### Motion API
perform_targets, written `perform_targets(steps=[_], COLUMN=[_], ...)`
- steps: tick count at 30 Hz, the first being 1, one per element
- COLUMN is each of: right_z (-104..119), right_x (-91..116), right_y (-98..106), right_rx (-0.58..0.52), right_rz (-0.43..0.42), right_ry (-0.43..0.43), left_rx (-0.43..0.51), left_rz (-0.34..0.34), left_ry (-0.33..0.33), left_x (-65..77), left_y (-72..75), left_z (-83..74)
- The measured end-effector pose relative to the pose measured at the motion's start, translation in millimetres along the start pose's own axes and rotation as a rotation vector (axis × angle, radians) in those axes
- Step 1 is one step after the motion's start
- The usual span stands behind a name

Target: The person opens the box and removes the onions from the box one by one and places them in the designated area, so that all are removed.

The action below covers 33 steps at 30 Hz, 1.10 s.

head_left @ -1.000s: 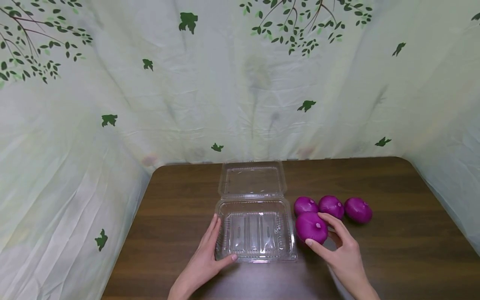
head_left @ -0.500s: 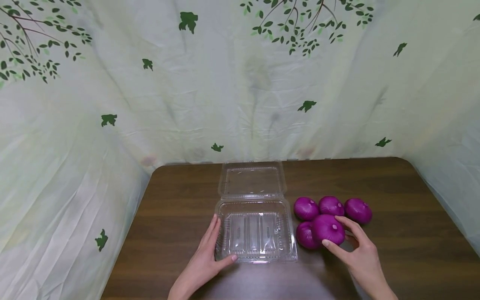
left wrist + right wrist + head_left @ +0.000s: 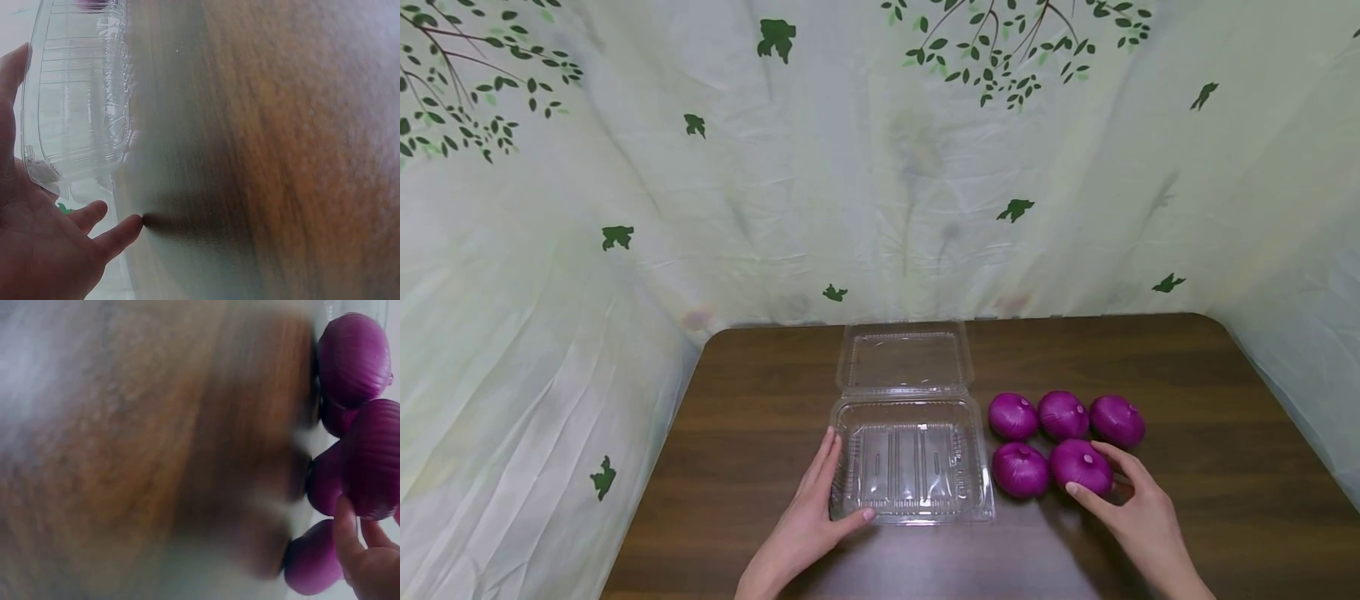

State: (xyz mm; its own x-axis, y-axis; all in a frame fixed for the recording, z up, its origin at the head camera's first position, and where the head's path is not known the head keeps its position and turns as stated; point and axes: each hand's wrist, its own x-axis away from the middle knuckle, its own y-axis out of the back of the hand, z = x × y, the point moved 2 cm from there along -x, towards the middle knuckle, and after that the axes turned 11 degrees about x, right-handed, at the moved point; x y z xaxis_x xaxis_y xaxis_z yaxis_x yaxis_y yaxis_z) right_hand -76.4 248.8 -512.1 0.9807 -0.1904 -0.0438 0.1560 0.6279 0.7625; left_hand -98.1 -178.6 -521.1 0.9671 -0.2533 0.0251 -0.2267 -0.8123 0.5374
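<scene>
A red onion (image 3: pixel 1081 467) is held in my right hand (image 3: pixel 1142 504), thumb at its near side and fingers at its far right. In the right wrist view this onion (image 3: pixel 373 459) appears raised a little off the table. A second red onion (image 3: pixel 1020 470) sits just left of it. Behind them stands a row of red onions: left (image 3: pixel 1012 416), middle (image 3: pixel 1063 415) and right (image 3: pixel 1117 421). My left hand (image 3: pixel 801 517) rests against the left side and front left corner of a clear plastic clamshell container (image 3: pixel 987 467), fingers straight. Nothing lies in the container.
The container's hinged lid (image 3: pixel 904 360) lies folded back toward the far edge of the brown wooden table (image 3: pixel 745 400). A pale cloth with printed leaves (image 3: pixel 880 192) hangs behind and at both sides of the table.
My right hand has let go of one onion at the front left, taken another and carried it to the right. The left hand and the container have stayed in place.
</scene>
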Motion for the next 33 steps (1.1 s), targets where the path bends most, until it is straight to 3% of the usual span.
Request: perform_targets(steps=[10, 22, 33], right_z=[-6, -12, -11], right_x=[-6, -8, -9], right_y=[-2, -4, -6], right_rx=[0.091, 0.034, 0.033], right_rz=[0.068, 0.245, 0.242], right_ry=[0.002, -0.052, -0.033], left_rx=[0.006, 0.004, -0.006], left_rz=[-0.001, -0.009, -0.015], left_ry=[0.001, -0.005, -0.011], left_x=[0.6, 1.2, 1.5], left_y=[-0.4, -1.0, -0.7], left_z=[-1.5, -2.3, -2.2])
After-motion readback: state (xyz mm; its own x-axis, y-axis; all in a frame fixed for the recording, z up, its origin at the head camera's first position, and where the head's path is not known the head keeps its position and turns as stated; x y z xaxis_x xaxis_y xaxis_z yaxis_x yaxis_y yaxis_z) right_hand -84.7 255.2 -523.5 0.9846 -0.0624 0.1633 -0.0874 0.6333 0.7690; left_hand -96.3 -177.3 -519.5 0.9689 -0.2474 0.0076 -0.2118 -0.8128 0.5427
